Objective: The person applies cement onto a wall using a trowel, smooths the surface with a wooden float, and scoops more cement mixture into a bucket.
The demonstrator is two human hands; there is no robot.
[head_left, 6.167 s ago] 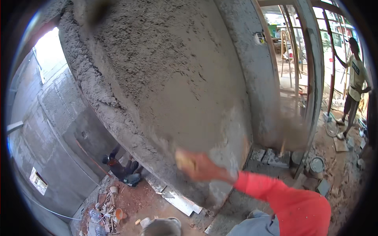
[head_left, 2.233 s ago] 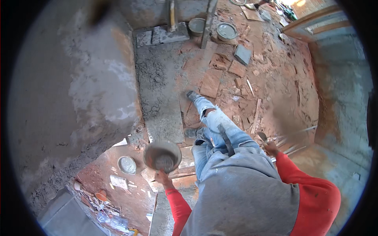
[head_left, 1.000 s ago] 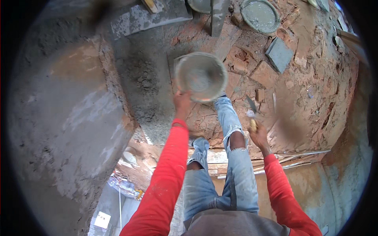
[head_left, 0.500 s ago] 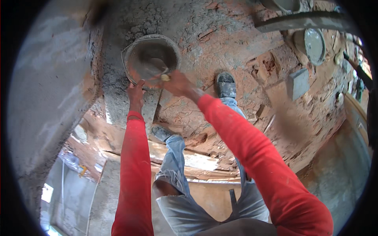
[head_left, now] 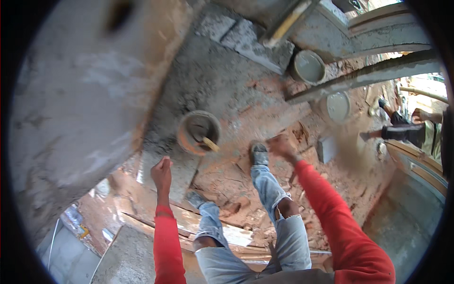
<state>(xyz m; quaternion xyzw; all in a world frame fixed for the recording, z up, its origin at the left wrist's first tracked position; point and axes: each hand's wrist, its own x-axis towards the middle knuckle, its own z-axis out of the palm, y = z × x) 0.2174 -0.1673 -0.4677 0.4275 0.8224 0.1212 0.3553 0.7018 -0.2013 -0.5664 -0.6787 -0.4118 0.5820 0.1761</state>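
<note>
A round mortar bucket [head_left: 182,145] stands on the ground ahead of me. Inside it rests a trowel, its yellowish wooden handle [head_left: 211,144] leaning out over the near right rim. My left hand [head_left: 161,174] is in the air on the near left side of the bucket, apart from it. Its fingers are curled closed, and nothing shows in them. Off to the right of the bucket, beyond my right shoe [head_left: 259,154], hangs my right hand [head_left: 283,146]. Its fingers are smeared by motion, and no held thing can be made out.
A rough grey wall [head_left: 90,113] rises on the left. Farther right, two buckets of greyish liquid, one [head_left: 309,67] beyond a long beam [head_left: 364,78] and one [head_left: 338,106] nearer, stand by a grey block [head_left: 326,149]. Another person [head_left: 411,132] is at the right edge. Red, uneven soil lies underfoot.
Both hands have come away from the bucket; the left let go of its rim, the right released the trowel and swung right. The view has shifted, showing more at the top and right.
</note>
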